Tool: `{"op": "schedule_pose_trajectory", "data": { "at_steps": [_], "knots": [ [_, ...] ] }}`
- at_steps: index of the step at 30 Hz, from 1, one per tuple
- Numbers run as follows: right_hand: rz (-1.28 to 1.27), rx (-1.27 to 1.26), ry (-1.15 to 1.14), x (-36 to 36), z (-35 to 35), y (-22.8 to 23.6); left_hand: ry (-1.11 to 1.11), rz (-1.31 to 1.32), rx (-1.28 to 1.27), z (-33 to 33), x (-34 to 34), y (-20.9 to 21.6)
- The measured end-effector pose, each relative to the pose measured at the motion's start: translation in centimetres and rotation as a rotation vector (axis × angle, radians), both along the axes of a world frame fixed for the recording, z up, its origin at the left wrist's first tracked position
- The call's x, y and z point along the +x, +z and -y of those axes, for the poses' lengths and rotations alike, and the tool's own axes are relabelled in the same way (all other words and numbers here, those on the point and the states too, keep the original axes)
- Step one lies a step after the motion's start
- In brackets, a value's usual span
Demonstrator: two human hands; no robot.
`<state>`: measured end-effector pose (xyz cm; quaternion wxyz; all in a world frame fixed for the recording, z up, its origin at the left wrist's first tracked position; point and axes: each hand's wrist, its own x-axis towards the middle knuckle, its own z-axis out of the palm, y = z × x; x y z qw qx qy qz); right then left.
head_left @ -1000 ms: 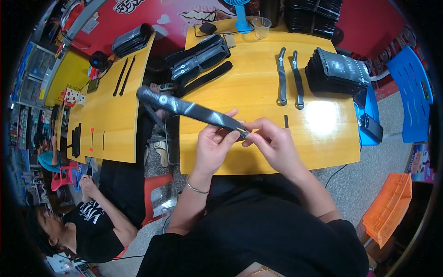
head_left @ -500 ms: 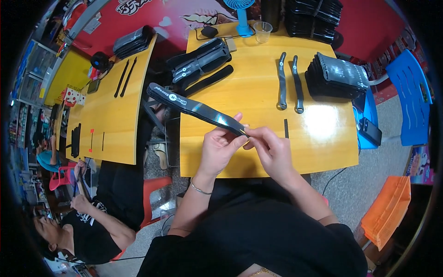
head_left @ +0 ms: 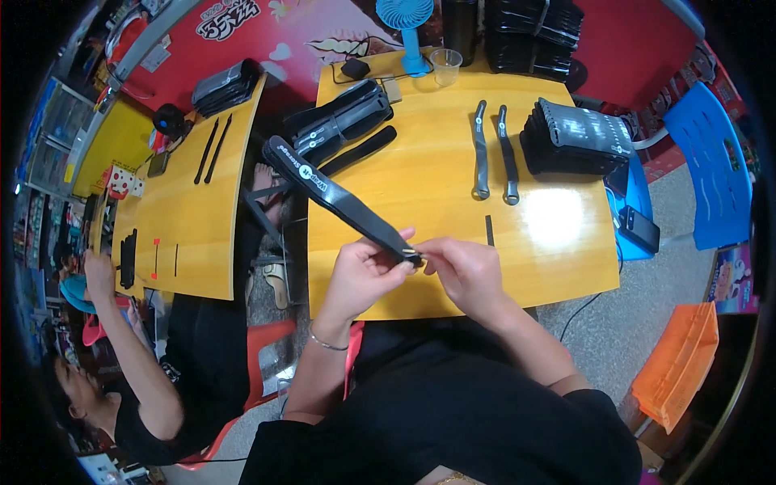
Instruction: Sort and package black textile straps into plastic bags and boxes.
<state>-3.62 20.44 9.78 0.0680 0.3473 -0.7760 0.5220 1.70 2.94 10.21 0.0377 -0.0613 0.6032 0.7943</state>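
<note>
A stack of black straps (head_left: 347, 206) with a rounded loop end and white print slants up and left above the table. My left hand (head_left: 361, 281) is closed round its lower end, thumb on top. At that end my right hand (head_left: 470, 275) is pinched, fingertips beside a small gold-coloured bit; what lies between them is too small to make out. Beyond, a tied bundle of black straps (head_left: 347, 121) and a loose black strap (head_left: 360, 151) lie on the left. Two single straps (head_left: 481, 158) lie side by side to the right.
The yellow table (head_left: 428, 194) also bears a thick strap stack (head_left: 578, 137), a thin dark strip (head_left: 489, 230), a blue fan (head_left: 414, 61) and a clear cup (head_left: 445, 69). A co-worker (head_left: 141, 396) sits left at another table (head_left: 206, 242). An orange crate (head_left: 677, 364) stands right.
The strap stack has tipped to a steeper slant, and my left hand has shifted a little left and down. My right fingertips have drawn slightly apart from the left. The co-worker's arm has risen.
</note>
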Motion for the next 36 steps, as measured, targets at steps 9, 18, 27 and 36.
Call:
{"op": "schedule_pose_trajectory", "data": {
  "at_steps": [9, 18, 27, 36],
  "knots": [
    [-0.036, 0.063, 0.019, 0.9, 0.2, 1.7, 0.081, -0.032, 0.072, -0.5, 0.3, -0.3],
    [0.285, -0.004, -0.013, 1.5, 0.1, 0.2, 0.23, -0.065, -0.01, -2.8, 0.0, -1.9],
    [0.252, 0.008, -0.072, 1.2, 0.0, 0.0, 0.077, 0.013, 0.092, -2.5, 0.4, -2.0],
    [-0.045, 0.234, -0.239, -2.5, -3.2, 5.4, -0.253, 0.092, -0.368, -0.5, 4.5, -2.4]
  ]
}}
